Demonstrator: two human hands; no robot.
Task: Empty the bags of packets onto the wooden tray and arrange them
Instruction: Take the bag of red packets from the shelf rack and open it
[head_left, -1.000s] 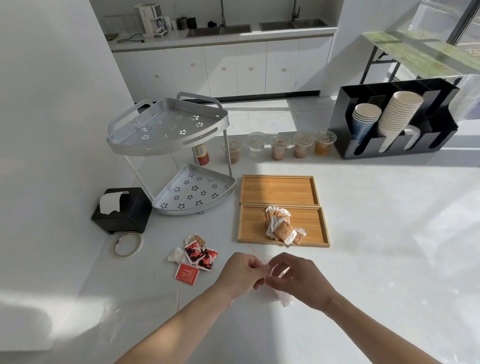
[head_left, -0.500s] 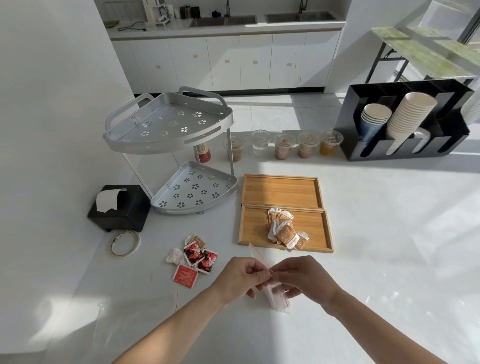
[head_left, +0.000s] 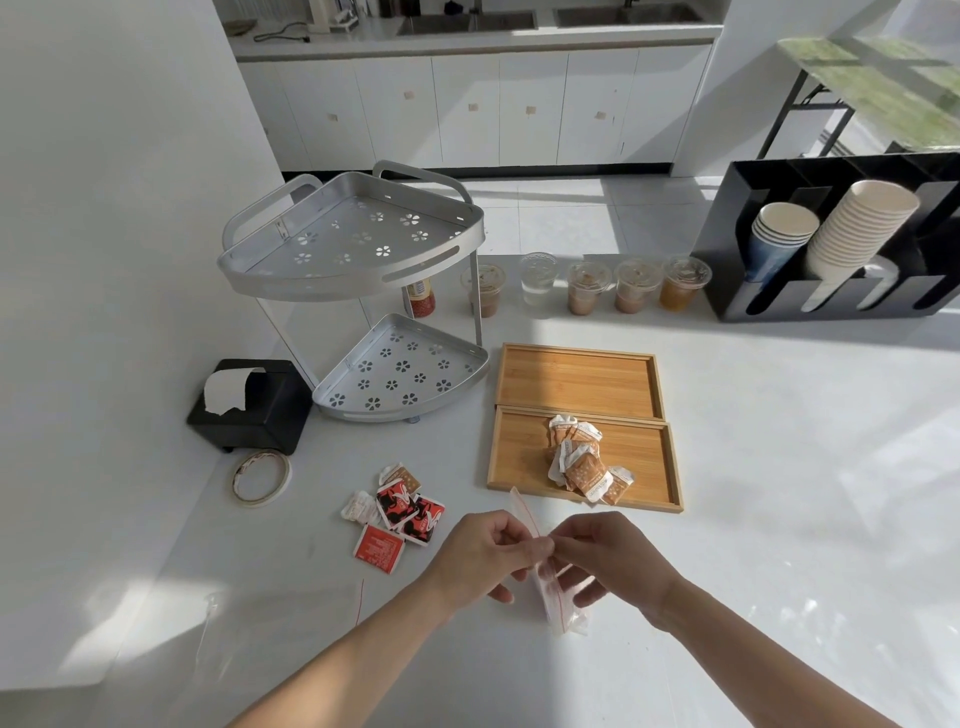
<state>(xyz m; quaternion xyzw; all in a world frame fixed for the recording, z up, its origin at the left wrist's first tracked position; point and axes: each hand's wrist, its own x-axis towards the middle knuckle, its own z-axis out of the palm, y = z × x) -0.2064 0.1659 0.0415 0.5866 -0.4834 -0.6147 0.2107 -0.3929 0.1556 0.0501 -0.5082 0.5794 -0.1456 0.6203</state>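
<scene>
Head view shows a clear zip bag (head_left: 543, 571) at lower centre, pinched at its red-striped top between the left hand (head_left: 485, 553) and right hand (head_left: 605, 558), both closed on the plastic; it looks empty, though glare makes that uncertain. Just above, brown packets (head_left: 579, 460) lie heaped in the nearer wooden tray (head_left: 514, 457). Red packets (head_left: 400, 512) sit on the table left of the hands.

On the desk (head_left: 779, 467), two wooden trays (head_left: 576, 382) lie one behind the other; packets (head_left: 582, 460) sit in the nearer, loose packets (head_left: 400, 512) left of it, cups (head_left: 587, 286) behind
</scene>
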